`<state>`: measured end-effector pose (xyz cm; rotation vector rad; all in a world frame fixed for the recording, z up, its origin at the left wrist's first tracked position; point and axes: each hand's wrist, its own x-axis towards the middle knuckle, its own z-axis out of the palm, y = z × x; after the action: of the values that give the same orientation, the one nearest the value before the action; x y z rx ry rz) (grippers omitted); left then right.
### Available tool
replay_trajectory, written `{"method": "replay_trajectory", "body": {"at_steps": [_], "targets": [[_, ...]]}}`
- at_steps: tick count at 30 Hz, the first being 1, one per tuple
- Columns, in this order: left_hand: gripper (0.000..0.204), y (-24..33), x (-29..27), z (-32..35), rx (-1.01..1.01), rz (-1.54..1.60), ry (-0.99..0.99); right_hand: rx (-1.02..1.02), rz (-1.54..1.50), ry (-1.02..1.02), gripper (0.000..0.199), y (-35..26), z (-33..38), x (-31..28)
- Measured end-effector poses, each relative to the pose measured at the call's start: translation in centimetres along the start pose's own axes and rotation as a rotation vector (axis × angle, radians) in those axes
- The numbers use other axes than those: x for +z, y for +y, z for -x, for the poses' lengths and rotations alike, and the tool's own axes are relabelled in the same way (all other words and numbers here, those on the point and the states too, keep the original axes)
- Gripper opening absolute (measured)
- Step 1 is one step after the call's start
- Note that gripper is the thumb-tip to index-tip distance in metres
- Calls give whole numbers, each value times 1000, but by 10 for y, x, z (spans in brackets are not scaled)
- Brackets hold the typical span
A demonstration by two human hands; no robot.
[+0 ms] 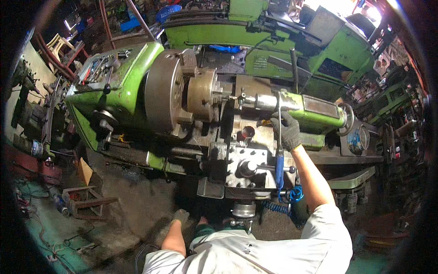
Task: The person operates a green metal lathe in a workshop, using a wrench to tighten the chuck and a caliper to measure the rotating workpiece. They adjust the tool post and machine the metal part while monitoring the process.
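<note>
My right hand (289,132), in a dark knitted glove, is beside the green tailstock (315,107) of a lathe. Its fingers curl round the long thin tube of a blue-handled air blow gun (279,171), whose handle points back toward me. My left hand (181,215), in a greyish glove, hangs low by my left side; its fingers are too small to make out. A large chuck (164,91) grips a round metal workpiece (201,96). The tailstock quill (264,101) faces the workpiece, with a small fitting between them.
A square tool post (247,168) with a ball-ended lever stands before me, a dark red cup (247,132) behind it. Blue coiled hose (278,208) hangs below. Tools lie on the headstock (102,68). A bucket (358,139) sits right; another green machine (205,39) stands behind.
</note>
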<state>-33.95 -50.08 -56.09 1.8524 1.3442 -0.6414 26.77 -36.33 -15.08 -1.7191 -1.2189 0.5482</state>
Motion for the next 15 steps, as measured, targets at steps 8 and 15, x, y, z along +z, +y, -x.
{"method": "replay_trajectory", "body": {"at_steps": [8, 15], "targets": [[38, 83, -37, 66, -107, 321, 120, 77, -107, -17, 21, 24, 14, 30], [40, 65, -17, 62, -73, 445, 269, 45, 68, -216, 45, 73, -8, 67]]}}
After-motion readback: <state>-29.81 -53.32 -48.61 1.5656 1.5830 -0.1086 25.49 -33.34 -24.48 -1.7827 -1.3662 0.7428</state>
